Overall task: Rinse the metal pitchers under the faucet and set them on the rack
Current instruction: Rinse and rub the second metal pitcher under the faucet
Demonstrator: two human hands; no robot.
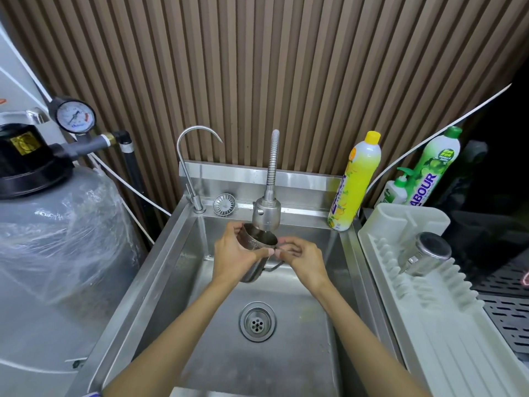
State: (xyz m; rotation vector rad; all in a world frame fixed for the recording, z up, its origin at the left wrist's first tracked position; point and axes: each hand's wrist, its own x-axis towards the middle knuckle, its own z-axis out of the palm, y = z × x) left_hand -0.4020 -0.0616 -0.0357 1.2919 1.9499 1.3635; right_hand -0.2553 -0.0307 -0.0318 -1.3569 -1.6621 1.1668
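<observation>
A metal pitcher (255, 244) hangs tilted over the steel sink (177, 270), its mouth right under the flexible faucet head (266, 212). My left hand (235, 253) grips the pitcher's body from the left. My right hand (300, 257) pinches its rim and handle on the right side. A second metal pitcher (427, 254) lies on its side on the white dish rack (446, 319) to the right of the sink. I cannot tell whether water is running.
A thin gooseneck tap (191, 156) and a loose strainer (224, 204) sit on the sink's back ledge. A yellow soap bottle (356, 181) and green bottles (432, 167) stand at the right. A wrapped filter tank (48, 224) with gauge stands left. The drain (257, 321) is open.
</observation>
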